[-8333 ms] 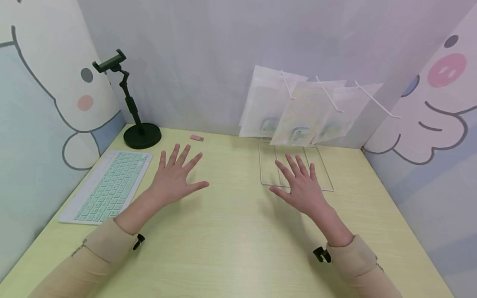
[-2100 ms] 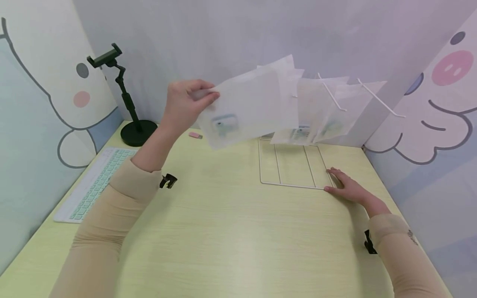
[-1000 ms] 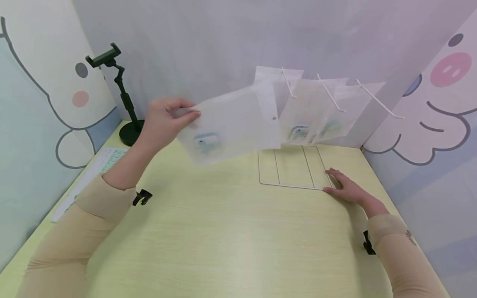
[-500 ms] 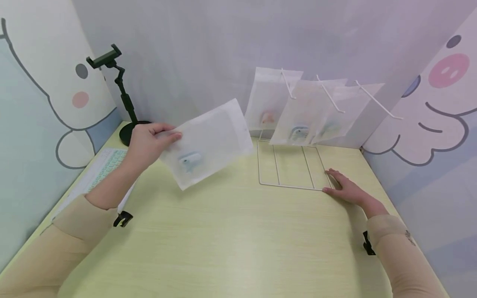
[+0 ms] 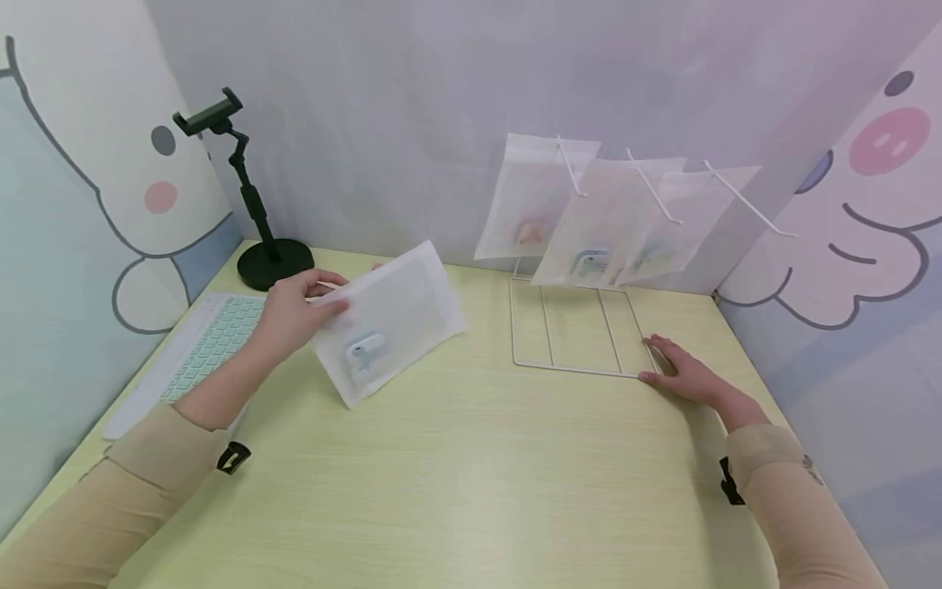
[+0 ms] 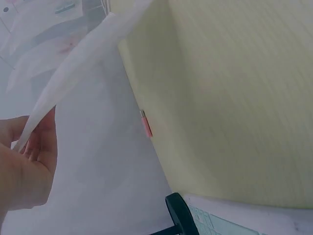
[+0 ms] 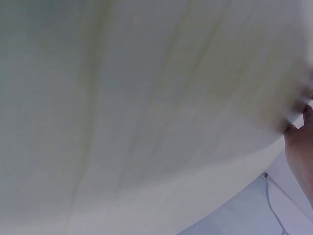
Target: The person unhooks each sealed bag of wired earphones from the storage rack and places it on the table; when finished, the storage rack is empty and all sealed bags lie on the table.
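My left hand [image 5: 290, 315] pinches one end of a frosted plastic bag [image 5: 401, 307] between thumb and fingers, holding it tilted above the left-middle of the table. A small pale-blue item [image 5: 365, 352] shows through the bag. In the left wrist view the bag [image 6: 73, 73] appears nearly edge-on, rising from the fingers. My right hand [image 5: 684, 372] rests at the front right corner of a white wire display rack [image 5: 574, 369], its thumb and fingertips against the wires. Similar frosted bags [image 5: 599, 217] hang from the rack's hooks [image 5: 751, 200]. The right hand [image 7: 301, 142] shows at the right wrist view's edge.
A white keyboard with mint keys [image 5: 228, 335] lies at the left, partly behind the left forearm. Behind it stands a black phone stand [image 5: 275, 263]. A pink USB stick [image 6: 146, 126] lies by the table's back edge, mostly hidden by the bag in the head view. Walls enclose the back and sides.
My left hand has taken a bag from the leftmost hook and brought it left, down and nearer. A bag with an orange-pink item now shows there. The right hand stays at the rack's corner.
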`<state>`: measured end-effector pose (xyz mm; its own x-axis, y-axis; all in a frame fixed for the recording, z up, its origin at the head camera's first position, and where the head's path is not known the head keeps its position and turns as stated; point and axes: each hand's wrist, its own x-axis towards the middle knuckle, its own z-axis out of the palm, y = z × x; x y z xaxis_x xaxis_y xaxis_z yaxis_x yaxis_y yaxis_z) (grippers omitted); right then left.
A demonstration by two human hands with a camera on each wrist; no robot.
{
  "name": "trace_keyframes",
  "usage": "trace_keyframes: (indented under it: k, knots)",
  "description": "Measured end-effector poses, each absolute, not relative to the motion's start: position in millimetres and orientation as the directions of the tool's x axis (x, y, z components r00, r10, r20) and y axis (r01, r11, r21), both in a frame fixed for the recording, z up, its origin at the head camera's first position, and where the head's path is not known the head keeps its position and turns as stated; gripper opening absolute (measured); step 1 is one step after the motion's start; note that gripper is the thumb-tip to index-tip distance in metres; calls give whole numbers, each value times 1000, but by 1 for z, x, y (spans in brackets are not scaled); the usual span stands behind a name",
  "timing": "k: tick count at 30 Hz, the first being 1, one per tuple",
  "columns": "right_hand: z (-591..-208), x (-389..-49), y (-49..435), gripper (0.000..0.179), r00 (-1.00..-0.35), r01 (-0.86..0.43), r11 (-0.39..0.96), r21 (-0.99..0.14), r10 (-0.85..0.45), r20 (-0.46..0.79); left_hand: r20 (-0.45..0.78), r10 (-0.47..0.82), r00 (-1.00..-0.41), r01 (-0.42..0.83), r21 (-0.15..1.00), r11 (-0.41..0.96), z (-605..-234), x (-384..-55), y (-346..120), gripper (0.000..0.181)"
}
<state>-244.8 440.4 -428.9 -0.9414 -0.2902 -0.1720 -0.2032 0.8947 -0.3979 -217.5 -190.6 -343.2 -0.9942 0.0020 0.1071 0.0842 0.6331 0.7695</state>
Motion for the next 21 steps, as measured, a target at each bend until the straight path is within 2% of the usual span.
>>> trace_keyframes:
  k: [10,21]
  knots:
    - [-431,-246,441,81,-940,-211,896,-391,-296,-170,164,190,-968,250,632,733,-362,-228,-219,30]
    - [-430,-245,441,80,-940,-222,893,-391,-303,-159,-32,435,-900,359,513,780,-380,-243,-247,45]
